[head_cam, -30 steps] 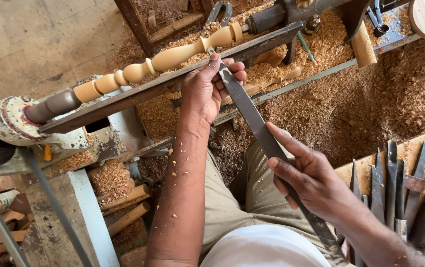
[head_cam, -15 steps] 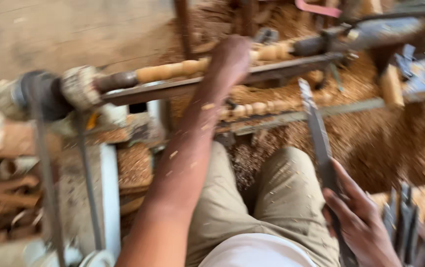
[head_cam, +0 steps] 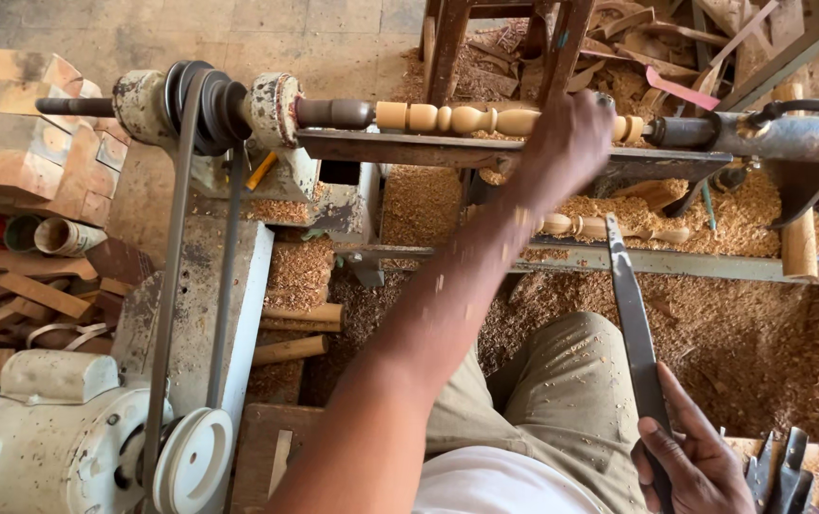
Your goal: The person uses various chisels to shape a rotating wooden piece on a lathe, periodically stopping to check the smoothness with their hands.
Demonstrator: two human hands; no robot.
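The turned spindle (head_cam: 485, 118) sits mounted on the lathe (head_cam: 238, 105), and the left hand (head_cam: 566, 143) lies over its right part, fingers seemingly curled on it, though blur hides the grip. Checking the turning seems the step in hand. Well below, the right hand (head_cam: 695, 457) grips a long chisel (head_cam: 633, 324), closed around its handle, blade pointing up toward the lathe. Shavings (head_cam: 742, 343) cover the bed; no container shows.

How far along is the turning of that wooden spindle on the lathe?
The pale beaded wooden spindle already looks shaped along most of its length. The left hand rests on it, while the right hand holds the long flat steel chisel away from it. It remains mounted; a finished spindle lies below.
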